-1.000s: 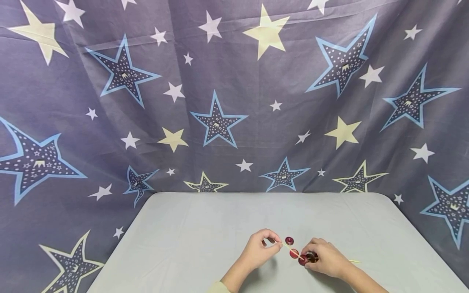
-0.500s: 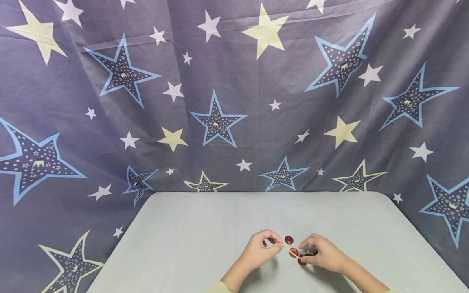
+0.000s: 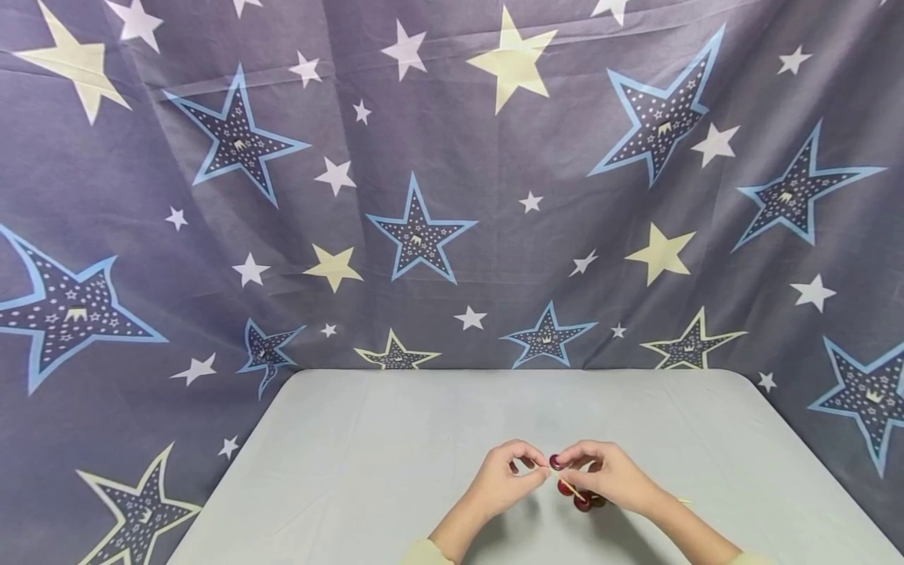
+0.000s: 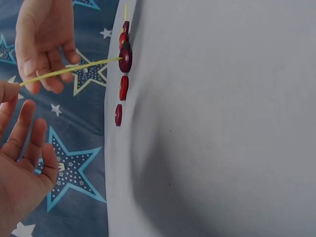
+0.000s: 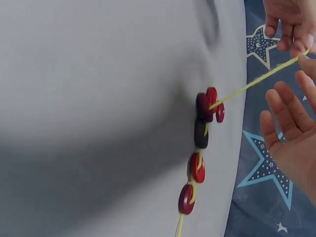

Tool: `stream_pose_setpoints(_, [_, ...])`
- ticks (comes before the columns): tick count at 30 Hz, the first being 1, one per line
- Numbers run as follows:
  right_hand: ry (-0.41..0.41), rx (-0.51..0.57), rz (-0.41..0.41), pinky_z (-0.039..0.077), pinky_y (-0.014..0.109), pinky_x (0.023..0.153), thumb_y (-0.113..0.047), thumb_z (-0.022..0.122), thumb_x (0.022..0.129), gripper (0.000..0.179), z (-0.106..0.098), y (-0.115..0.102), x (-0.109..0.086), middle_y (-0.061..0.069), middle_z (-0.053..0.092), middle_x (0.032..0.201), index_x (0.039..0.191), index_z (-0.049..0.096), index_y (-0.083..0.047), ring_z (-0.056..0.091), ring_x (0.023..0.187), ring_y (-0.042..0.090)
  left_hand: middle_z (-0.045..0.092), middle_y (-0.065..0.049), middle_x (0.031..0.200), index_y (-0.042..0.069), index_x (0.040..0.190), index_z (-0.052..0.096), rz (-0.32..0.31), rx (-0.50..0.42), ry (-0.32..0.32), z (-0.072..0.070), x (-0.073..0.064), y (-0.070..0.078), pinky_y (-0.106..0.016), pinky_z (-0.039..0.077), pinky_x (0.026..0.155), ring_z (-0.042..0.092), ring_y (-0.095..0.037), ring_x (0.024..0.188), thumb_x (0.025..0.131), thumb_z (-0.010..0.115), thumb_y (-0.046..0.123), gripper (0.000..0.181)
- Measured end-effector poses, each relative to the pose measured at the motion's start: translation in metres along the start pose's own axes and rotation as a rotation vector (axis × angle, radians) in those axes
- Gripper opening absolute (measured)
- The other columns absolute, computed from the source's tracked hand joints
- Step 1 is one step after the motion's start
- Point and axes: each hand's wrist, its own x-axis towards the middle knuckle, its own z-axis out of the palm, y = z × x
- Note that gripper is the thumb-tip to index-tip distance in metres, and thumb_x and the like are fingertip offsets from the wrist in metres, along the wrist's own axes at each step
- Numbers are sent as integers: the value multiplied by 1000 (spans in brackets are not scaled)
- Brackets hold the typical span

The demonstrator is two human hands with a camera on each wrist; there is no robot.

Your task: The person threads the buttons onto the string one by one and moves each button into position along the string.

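In the head view my left hand (image 3: pixel 503 480) pinches the end of a thin yellow string (image 4: pixel 74 67) between thumb and fingertips. My right hand (image 3: pixel 616 475) has its thumb and index at the string close to that end; whether they grip it I cannot tell. From there the string slopes down to a dark red button (image 5: pixel 204 106). Farther along the string are a black button (image 5: pixel 201 133), a red button (image 5: pixel 197 168) and another dark red button (image 5: pixel 186 199). A red button (image 4: pixel 123 88) and a dark red button (image 4: pixel 118 114) lie beside the line, not visibly threaded.
The buttons lie on a white tabletop (image 3: pixel 367 463). Behind it hangs a dark purple-grey cloth (image 3: pixel 452 141) with printed stars. The string's far tail shows to the right of my right wrist.
My right hand has released the buttons at the right and moved up and left to the string's end, beside my left hand. The left hand has hardly moved.
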Motion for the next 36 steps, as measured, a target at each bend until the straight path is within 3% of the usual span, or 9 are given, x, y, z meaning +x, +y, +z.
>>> stream_pose_setpoints(9, [-131,170,-16,54,32,65,-13,59,90,23,1,-5,3,29,65,97,106,63,4,68,77,16,68,3,87,17,85,70,1,-16,3,4,2,1,-22,43,68,56,-6,82,81,70,25,9])
stream_pose_setpoints(15, [-137,165,-5,54,31,64,-14,60,90,21,0,-6,3,17,70,86,104,64,2,66,73,14,68,5,87,17,84,70,-9,-13,-1,6,2,0,-22,43,67,56,-6,82,81,70,27,10])
stream_pose_setpoints(20, [-125,130,21,52,31,61,-16,60,90,20,0,-7,2,19,69,85,101,66,-1,64,70,14,69,5,87,18,84,71,-3,-3,4,7,3,1,-20,42,67,57,-7,82,81,71,26,9])
stream_pose_setpoints(27, [-125,125,57,52,31,58,-18,60,90,22,-2,-4,3,11,70,83,97,66,2,63,66,12,69,4,87,17,85,71,11,-6,4,7,5,0,-20,43,66,57,-6,82,81,70,25,9])
stream_pose_setpoints(32, [-139,194,35,54,29,68,-14,58,91,24,-3,-3,3,1,72,85,99,63,9,68,76,12,69,4,88,17,85,71,10,0,8,8,5,-1,-17,41,66,56,-5,81,81,70,24,8])
stream_pose_setpoints(36, [-133,228,43,55,29,71,-14,59,91,27,-3,-2,3,13,71,86,99,62,11,68,78,10,69,4,88,17,85,70,2,3,10,9,4,0,-19,42,66,57,-7,81,81,70,23,7])
